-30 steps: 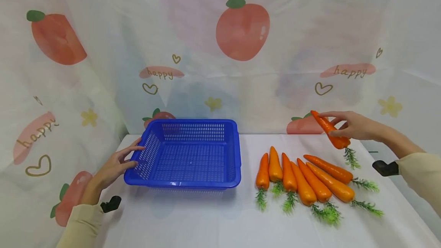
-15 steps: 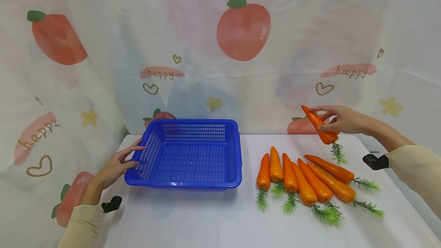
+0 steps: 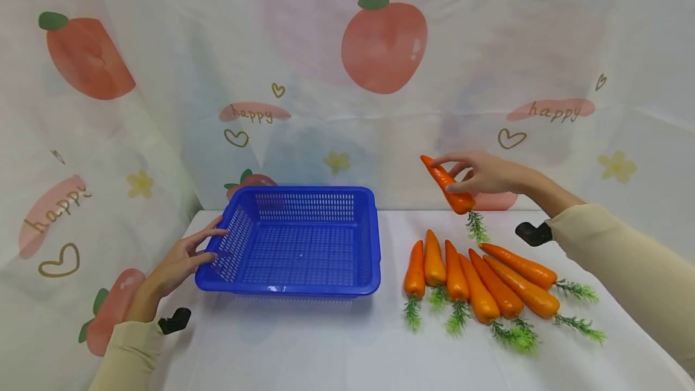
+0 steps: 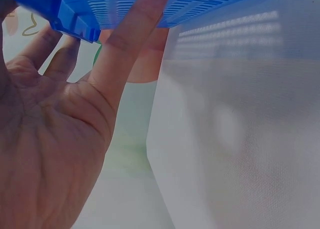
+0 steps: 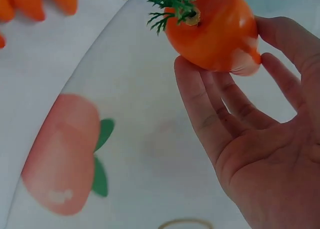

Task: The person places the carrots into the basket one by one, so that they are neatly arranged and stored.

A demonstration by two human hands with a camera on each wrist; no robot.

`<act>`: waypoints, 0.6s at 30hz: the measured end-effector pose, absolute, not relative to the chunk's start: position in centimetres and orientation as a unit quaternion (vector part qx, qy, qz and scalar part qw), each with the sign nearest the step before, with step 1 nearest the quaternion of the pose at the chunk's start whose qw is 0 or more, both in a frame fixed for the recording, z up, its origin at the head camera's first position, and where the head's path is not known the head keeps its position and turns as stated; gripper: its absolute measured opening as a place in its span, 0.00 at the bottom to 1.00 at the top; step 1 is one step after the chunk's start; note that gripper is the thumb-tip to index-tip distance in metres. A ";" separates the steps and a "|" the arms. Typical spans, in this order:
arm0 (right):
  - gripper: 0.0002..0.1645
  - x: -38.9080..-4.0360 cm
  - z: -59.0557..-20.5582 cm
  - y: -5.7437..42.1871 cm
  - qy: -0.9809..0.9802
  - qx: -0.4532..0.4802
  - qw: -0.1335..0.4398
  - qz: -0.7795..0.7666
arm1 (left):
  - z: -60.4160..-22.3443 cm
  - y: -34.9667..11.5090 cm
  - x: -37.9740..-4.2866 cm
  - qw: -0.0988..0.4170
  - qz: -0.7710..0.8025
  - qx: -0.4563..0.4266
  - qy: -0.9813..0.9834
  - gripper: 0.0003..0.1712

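A blue plastic basket (image 3: 295,289) with perforated walls stands on the table at left centre. My left hand (image 3: 181,263) grips its left rim, the fingers and thumb reaching over the edge. The left wrist view shows the thumb (image 4: 127,44) up against the basket's slotted wall. In the air right of the basket, my right hand (image 3: 483,172) holds an orange carrot (image 3: 449,187), thumb and fingertips pinching its sides. Its tip points up and left; its green top (image 3: 478,226) hangs down. The right wrist view shows the carrot's thick end (image 5: 215,39) between thumb and fingers.
Several orange carrots (image 3: 478,288) with green tops lie in a fanned row on the white tablecloth (image 3: 380,355), right of the basket. A printed cloth (image 3: 304,47) with fruit pictures hangs behind and to the left.
My right hand has carried the carrot leftward and a little upward, from above the table's right side to nearer the basket. The left hand and basket have stayed put.
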State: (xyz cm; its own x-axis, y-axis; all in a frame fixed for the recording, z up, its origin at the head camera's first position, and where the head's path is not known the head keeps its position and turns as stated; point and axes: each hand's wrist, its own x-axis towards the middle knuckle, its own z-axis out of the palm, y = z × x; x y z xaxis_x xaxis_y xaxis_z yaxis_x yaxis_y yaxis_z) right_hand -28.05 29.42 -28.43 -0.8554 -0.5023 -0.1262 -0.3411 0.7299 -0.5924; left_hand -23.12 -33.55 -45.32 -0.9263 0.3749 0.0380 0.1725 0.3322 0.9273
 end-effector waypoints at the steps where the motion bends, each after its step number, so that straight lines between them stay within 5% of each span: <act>1: 0.34 -28.2 -28.3 28.7 0.918 -0.230 0.144 -0.288 | -45.3 -33.5 -23.1 0.092 0.552 0.168 0.812 0.31; 18: 0.37 -30.7 -28.9 16.6 0.886 -0.291 0.184 -0.311 | -45.3 -33.4 -23.1 0.089 0.549 0.158 0.816 0.31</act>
State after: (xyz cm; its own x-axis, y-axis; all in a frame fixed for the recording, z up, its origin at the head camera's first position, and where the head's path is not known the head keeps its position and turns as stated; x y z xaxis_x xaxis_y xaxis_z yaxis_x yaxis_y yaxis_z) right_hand -30.71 16.64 -28.91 -0.7628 -0.6303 -0.1441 -0.4019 0.6368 -0.6580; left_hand -23.08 -33.38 -45.32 -0.9343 0.3555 0.0281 0.1599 0.3473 0.9240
